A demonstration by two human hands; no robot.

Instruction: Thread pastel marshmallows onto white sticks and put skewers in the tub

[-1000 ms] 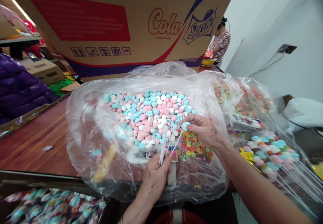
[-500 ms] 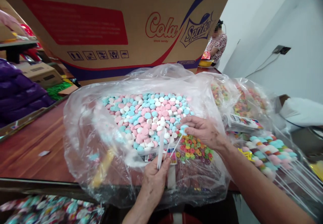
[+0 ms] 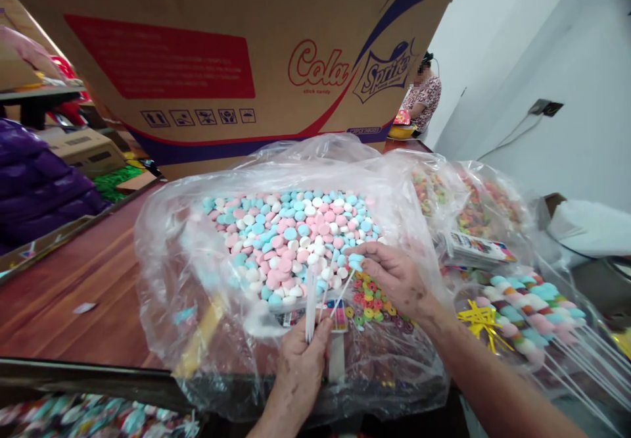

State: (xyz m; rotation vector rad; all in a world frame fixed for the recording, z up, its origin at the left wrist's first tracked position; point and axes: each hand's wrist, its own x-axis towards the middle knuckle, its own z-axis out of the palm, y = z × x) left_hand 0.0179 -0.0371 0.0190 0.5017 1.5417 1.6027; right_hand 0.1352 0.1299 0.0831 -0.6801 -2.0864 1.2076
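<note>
My left hand [image 3: 302, 359] is closed around several white sticks [image 3: 310, 303], which point up and fan apart. Between the thumb and fingers of my right hand [image 3: 392, 273] is a blue candy [image 3: 355, 262], at the tip of one slanting stick. Below both hands lies a clear plastic bag [image 3: 162, 260] with a heap of pink, blue and white round candies [image 3: 280, 247]. Small coloured ring candies [image 3: 372, 296] lie beside the heap, under my right hand. A printed card [image 3: 340, 316] is partly hidden behind my left hand and the sticks.
A big cardboard box [image 3: 197, 70] stands behind the bag. To the right are finished candy sticks [image 3: 542, 306], yellow ties [image 3: 478, 323], a stack of printed cards [image 3: 476, 247] and bagged ring candies [image 3: 463, 194]. Another person [image 3: 424, 99] sits farther back. Wrapped candies [image 3: 98, 415] lie below the table edge.
The view has tilted up a little, so the scene sits lower. My right hand has stayed at the stick's tip with the blue candy; my left hand still grips the sticks.
</note>
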